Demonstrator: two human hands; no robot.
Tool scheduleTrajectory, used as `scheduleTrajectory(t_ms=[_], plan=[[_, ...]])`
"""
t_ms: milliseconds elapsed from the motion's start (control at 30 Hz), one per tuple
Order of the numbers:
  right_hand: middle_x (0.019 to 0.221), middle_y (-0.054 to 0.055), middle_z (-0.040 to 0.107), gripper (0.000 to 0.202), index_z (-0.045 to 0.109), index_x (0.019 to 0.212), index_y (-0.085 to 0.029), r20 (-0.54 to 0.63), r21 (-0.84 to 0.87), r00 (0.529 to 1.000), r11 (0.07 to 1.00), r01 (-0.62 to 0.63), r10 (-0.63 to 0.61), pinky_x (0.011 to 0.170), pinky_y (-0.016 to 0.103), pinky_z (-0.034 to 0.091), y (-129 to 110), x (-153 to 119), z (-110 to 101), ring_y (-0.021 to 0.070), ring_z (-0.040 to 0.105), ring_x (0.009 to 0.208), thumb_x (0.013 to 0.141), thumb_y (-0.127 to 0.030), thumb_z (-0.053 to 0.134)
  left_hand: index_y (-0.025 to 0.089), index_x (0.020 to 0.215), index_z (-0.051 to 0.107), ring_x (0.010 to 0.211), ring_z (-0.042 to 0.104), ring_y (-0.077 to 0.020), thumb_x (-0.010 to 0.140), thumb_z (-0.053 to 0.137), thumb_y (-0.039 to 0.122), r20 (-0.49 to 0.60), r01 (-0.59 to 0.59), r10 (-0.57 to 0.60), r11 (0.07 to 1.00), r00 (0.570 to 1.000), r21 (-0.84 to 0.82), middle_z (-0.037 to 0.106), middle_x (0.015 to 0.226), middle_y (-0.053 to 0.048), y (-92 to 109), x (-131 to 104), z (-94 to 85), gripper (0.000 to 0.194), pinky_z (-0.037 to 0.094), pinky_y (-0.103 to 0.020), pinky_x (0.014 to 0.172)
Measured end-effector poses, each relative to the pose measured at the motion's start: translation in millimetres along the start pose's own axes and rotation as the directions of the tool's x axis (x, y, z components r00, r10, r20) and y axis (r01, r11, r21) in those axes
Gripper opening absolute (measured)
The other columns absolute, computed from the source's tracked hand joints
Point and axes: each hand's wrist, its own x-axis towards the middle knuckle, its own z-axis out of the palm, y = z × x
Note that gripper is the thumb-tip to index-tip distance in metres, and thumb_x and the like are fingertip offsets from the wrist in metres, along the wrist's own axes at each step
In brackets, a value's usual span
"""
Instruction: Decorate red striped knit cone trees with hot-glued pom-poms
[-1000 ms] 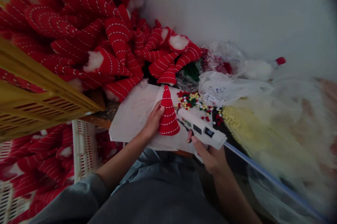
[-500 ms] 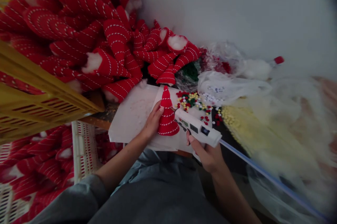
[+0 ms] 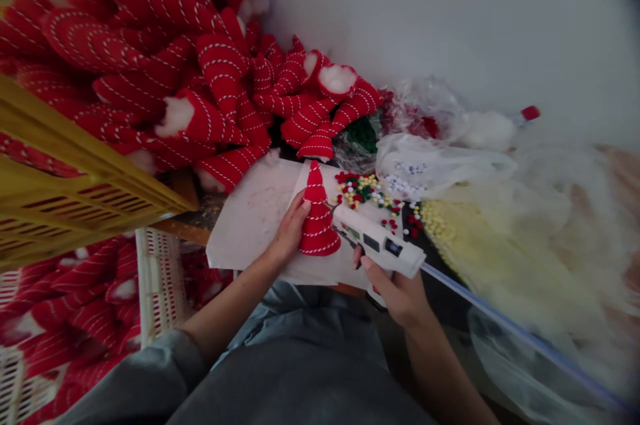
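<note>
A red cone-shaped felt tree (image 3: 321, 228) with white stitched cord lies on white paper (image 3: 255, 212). My left hand (image 3: 291, 224) grips its left edge, fingers closed on it. In my right hand (image 3: 400, 295) is a white glue gun (image 3: 375, 235), a finger curled at its trigger. The nozzle tip is at the right side of the tree, about mid-height; whether it touches the cloth I cannot tell. A long translucent glue stick (image 3: 500, 318) trails from the gun's rear. Just beyond lie small red, yellow, green and white pompoms (image 3: 367, 190).
Many stuffed red cones (image 3: 220, 72) are heaped at the upper left, beside a yellow crate (image 3: 90, 165). Below it stands a white crate (image 3: 160, 278) with more cones. Plastic bags (image 3: 540, 232) of pompoms lie to the right, against a pale wall (image 3: 450, 18).
The glue gun and my right hand have shifted slightly to the right. My left hand and the tree stay almost where they were.
</note>
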Motion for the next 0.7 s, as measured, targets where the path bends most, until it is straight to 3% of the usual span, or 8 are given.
scheduleTrajectory(t_ms=[133,500,700], plan=[[0.092,0.007,0.075,0.026,0.073,0.094,-0.023,-0.001,0.013,0.998,0.998,0.069,-0.069,0.087,0.041,0.059,-5.2,10.0,-4.7,0.0248,0.071,0.088,0.099,-0.044,0.058,0.025,0.132,0.064,0.102,0.072,-0.0290,0.088,0.065,0.063,0.012,0.004,-0.005,0.999,1.000,0.039,0.077,0.118,-0.007,-0.5,-0.5,-0.5,0.058,0.054,-0.039,0.089],[0.083,0.005,0.071,0.023,0.066,0.087,-0.025,0.007,0.046,0.999,0.998,0.048,-0.048,0.086,0.044,0.058,-9.5,29.0,-2.8,0.0265,0.071,0.084,0.100,-0.042,0.058,0.023,0.130,0.065,0.094,0.072,-0.0288,0.087,0.066,0.062,0.033,-0.001,-0.002,0.996,0.999,0.084,0.077,0.111,-0.007,5.4,-5.0,2.5,0.058,0.054,-0.039,0.082],[0.088,0.007,0.074,0.019,0.071,0.097,-0.024,-0.018,0.040,0.998,0.997,0.060,-0.059,0.082,0.044,0.058,-3.4,28.2,-2.2,0.0265,0.072,0.082,0.099,-0.039,0.060,0.024,0.132,0.064,0.097,0.071,-0.0282,0.088,0.066,0.060,0.025,-0.009,0.006,0.996,1.000,0.087,0.076,0.115,-0.006,1.9,-4.1,0.1,0.056,0.054,-0.038,0.084]])
